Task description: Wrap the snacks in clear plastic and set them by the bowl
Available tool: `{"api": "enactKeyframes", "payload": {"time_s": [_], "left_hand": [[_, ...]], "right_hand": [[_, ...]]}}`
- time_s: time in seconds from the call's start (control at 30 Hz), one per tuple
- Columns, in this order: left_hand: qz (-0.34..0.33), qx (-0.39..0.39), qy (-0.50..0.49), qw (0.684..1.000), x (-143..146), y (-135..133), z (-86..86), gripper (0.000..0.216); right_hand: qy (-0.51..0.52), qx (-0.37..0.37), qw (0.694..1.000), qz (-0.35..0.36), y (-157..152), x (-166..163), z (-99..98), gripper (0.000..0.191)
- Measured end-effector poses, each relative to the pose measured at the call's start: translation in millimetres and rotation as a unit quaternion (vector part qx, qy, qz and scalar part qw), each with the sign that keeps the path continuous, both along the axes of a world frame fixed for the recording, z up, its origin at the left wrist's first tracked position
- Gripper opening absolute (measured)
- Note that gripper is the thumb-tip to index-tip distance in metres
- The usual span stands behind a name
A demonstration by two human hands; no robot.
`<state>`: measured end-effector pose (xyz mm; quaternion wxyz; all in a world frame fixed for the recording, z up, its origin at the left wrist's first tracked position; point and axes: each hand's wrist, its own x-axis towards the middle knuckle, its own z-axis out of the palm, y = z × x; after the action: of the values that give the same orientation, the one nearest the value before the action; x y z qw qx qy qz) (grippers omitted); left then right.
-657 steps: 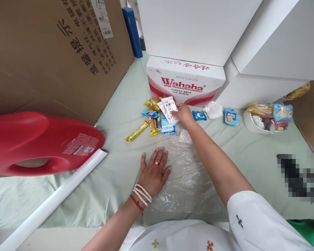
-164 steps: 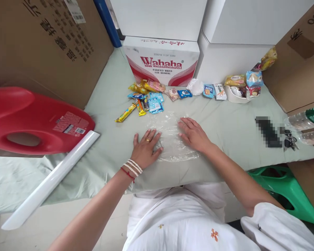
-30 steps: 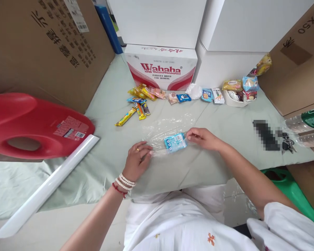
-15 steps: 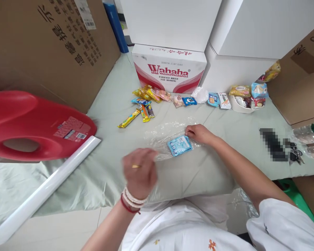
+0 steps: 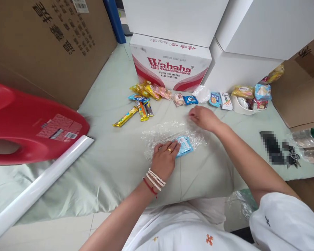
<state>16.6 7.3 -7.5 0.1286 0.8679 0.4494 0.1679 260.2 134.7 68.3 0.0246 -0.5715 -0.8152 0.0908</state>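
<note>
A thin blue packet point(image 5: 184, 145) with a white label lies on a crinkled clear plastic bag point(image 5: 159, 130) spread over the cloth. My left hand point(image 5: 165, 157), wearing a ring and bracelets, rests palm down with its fingers laid flat over the packet's left part and the plastic. Beyond the bag's upper right edge is my right hand point(image 5: 204, 118), fingers curled inward and slightly blurred. Whether it pinches anything cannot be seen. Just above it are a crumpled white wrapper point(image 5: 201, 94) and a small dark-blue packet point(image 5: 190, 100).
Yellow snack packs point(image 5: 146, 90) and bars point(image 5: 125, 116) lie left of centre before a Wahaha carton point(image 5: 171, 66). A white bowl point(image 5: 243, 108) of snacks stands right. A red jug point(image 5: 36, 129) and white tube point(image 5: 42, 184) lie left; keys point(image 5: 293, 157) and bottles point(image 5: 308, 136) right.
My left hand has come down to the right, onto the blue packet and the plastic. My right hand has moved up and away from the packet's corner.
</note>
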Motion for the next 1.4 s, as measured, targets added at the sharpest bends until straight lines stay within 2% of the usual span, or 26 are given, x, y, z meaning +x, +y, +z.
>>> {"api": "enactKeyframes", "payload": {"time_s": [0.07, 0.13, 0.17, 0.23, 0.3, 0.33, 0.43, 0.53, 0.63, 0.73, 0.83, 0.9, 1.0, 1.03, 1.07, 1.13, 1.2, 1.27, 1.33, 1.4], "left_hand": [[0.011, 0.011, 0.004, 1.0, 1.3, -2.4, 0.7, 0.049], [0.031, 0.023, 0.012, 0.999, 3.4, -4.3, 1.9, 0.049], [0.044, 0.026, 0.015, 0.999, 4.5, -5.1, 2.7, 0.049], [0.064, 0.021, 0.021, 0.998, 6.4, -6.2, 4.8, 0.048], [0.073, 0.001, 0.029, 0.997, 7.8, -6.7, 7.0, 0.048], [0.072, -0.008, 0.034, 0.997, 8.3, -6.7, 7.9, 0.049], [0.062, -0.015, 0.049, 0.997, 8.9, -6.3, 9.7, 0.051], [0.044, -0.005, 0.05, 0.998, 8.3, -5.4, 9.5, 0.048], [0.032, -0.013, 0.038, 0.999, 3.5, -4.7, 7.3, 0.042], [0.022, -0.028, 0.001, 0.999, -11.6, -6.7, 3.4, 0.039], [-0.007, -0.046, -0.112, 0.993, -37.9, -10.9, -0.7, 0.036], [0.04, -0.067, -0.222, 0.972, -56.0, -10.9, -3.2, 0.031], [0.258, -0.047, -0.311, 0.913, -70.6, -1.4, -6.7, 0.032], [0.32, -0.028, -0.303, 0.897, -71.0, 3.5, -7.5, 0.033], [0.354, -0.012, -0.28, 0.892, -69.5, 8.1, -8.0, 0.035], [0.346, -0.007, -0.199, 0.917, -63.7, 14.2, -6.8, 0.037], [0.291, -0.031, -0.121, 0.948, -58.6, 14.0, -1.5, 0.033], [0.258, -0.076, -0.107, 0.957, -57.1, 9.4, 8.2, 0.022], [0.258, -0.148, -0.174, 0.939, -56.2, 5.4, 20.6, 0.018], [0.259, -0.243, -0.277, 0.893, -49.9, 5.4, 31.9, 0.021]], "right_hand": [[0.016, -0.005, 0.997, 0.082, 6.4, -31.4, -10.6, 0.036], [0.01, -0.018, 0.994, 0.104, 10.5, -59.2, -23.7, 0.051], [0.004, -0.03, 0.995, 0.098, 12.3, -68.8, -29.0, 0.053], [-0.001, -0.067, 0.994, 0.082, 14.7, -76.8, -33.2, 0.038], [0.023, -0.09, 0.991, 0.093, 13.2, -72.4, -26.9, 0.02], [0.046, -0.085, 0.989, 0.111, 9.6, -67.4, -20.4, 0.017], [0.116, -0.031, 0.976, 0.18, -15.2, -50.7, 3.2, 0.017], [0.097, -0.037, 0.967, 0.232, -54.3, -39.6, 13.1, 0.021], [0.051, -0.066, 0.963, 0.258, -88.9, -32.7, -0.3, 0.029], [0.068, -0.039, 0.964, 0.254, -110.2, -28.2, -23.6, 0.046], [0.095, -0.018, 0.959, 0.268, -122.6, -27.7, -40.5, 0.05], [0.102, -0.015, 0.957, 0.271, -128.7, -29.4, -45.8, 0.046], [0.112, -0.016, 0.962, 0.25, -134.2, -32.3, -48.6, 0.043], [0.12, -0.018, 0.962, 0.244, -134.7, -32.8, -49.0, 0.044], [0.131, -0.02, 0.962, 0.239, -134.5, -33.1, -49.5, 0.044], [0.161, -0.027, 0.959, 0.232, -132.5, -32.6, -50.7, 0.044], [0.199, -0.038, 0.954, 0.22, -129.1, -31.6, -52.0, 0.042], [0.236, -0.049, 0.948, 0.209, -125.5, -30.9, -53.2, 0.038], [0.258, -0.055, 0.943, 0.204, -122.7, -31.9, -54.4, 0.036], [0.261, -0.049, 0.942, 0.204, -121.1, -35.1, -55.4, 0.035]]}}
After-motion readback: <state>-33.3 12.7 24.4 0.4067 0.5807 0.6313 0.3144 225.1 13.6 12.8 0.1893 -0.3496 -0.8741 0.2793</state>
